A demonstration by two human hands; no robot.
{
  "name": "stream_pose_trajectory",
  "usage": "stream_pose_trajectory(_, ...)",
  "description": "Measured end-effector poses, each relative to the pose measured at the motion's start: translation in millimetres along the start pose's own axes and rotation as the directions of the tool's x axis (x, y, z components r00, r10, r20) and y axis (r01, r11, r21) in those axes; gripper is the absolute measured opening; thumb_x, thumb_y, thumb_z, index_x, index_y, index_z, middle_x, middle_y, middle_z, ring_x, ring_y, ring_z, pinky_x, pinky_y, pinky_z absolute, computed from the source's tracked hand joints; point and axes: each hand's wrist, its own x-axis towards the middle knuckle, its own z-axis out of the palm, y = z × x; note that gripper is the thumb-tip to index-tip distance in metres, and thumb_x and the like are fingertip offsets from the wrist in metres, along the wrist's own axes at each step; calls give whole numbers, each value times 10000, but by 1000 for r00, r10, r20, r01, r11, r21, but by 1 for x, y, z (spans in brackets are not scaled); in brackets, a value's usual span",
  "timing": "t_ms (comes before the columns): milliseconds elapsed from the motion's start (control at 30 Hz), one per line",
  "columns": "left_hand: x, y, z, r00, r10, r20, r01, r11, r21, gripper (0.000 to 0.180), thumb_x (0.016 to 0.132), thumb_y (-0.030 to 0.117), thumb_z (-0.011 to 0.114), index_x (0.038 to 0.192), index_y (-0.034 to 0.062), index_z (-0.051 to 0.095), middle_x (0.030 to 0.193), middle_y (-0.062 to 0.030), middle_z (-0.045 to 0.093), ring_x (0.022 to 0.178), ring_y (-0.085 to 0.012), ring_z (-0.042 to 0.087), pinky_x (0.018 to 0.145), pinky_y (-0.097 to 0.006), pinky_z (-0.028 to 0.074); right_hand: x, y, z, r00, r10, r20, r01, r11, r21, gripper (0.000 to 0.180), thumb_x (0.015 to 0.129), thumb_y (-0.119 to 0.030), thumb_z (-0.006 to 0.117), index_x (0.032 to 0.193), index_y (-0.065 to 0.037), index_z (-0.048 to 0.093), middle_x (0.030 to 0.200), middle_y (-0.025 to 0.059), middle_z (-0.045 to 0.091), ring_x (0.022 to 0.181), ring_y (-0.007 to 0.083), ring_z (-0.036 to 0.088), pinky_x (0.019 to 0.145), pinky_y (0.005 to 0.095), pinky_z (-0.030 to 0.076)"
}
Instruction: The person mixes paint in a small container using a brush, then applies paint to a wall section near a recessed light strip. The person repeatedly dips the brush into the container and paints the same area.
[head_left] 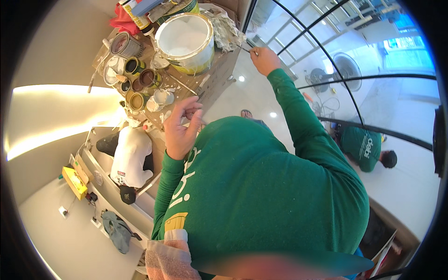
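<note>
My right hand is closed on a thin, dark, stick-like tool. The tool's far end points at a crumpled, paint-smeared plastic sheet on the table edge. Below the table's near side my left hand hangs empty, fingers loosely bent and thumb apart. Close to its fingertips lies a thin paint-stained stick on the tabletop. Between the hands and farther away stands a large bucket of white paint. Small open tins, among them a brown one and an ochre one, are grouped left of the stick.
A cardboard-covered table carries the paints, a pinkish tin and a red cloth. On the right is a black-framed glass partition. One person in white crouches at left; another in green is at right.
</note>
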Motion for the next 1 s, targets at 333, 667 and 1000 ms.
stream_pose_trajectory(333, -36, -42, 106, 966, -257, 28, 247, 949, 198, 401, 988, 225, 744, 1313, 8, 652, 1047, -148, 761, 883, -210, 720, 812, -342, 575, 13, 27, -21, 972, -200, 126, 209, 976, -55, 275, 991, -311, 601, 1112, -170, 804, 920, 209, 754, 875, 439, 721, 825, 534, 575)
stream_pose_trajectory(667, -247, -332, 169, 464, -741, 485, 636, 660, 401, 642, 1030, 497, 555, 1353, -45, 668, 1388, -280, 667, 1247, -359, 668, 1062, -455, 507, 25, 43, -21, 939, -338, 59, 342, 937, -69, 248, 973, -293, 653, 1147, -158, 768, 900, 183, 762, 855, 417, 727, 770, 532, 566)
stream_pose_trajectory(1000, -211, -241, 139, 333, -874, 354, 852, 440, 284, 638, 1040, 522, 550, 1288, -40, 721, 1236, -208, 755, 1096, -304, 722, 966, -447, 554, -67, 107, -13, 907, -252, 338, 128, 928, 349, 232, 1002, -171, 616, 1179, -103, 748, 816, 211, 713, 736, 402, 695, 674, 447, 527)
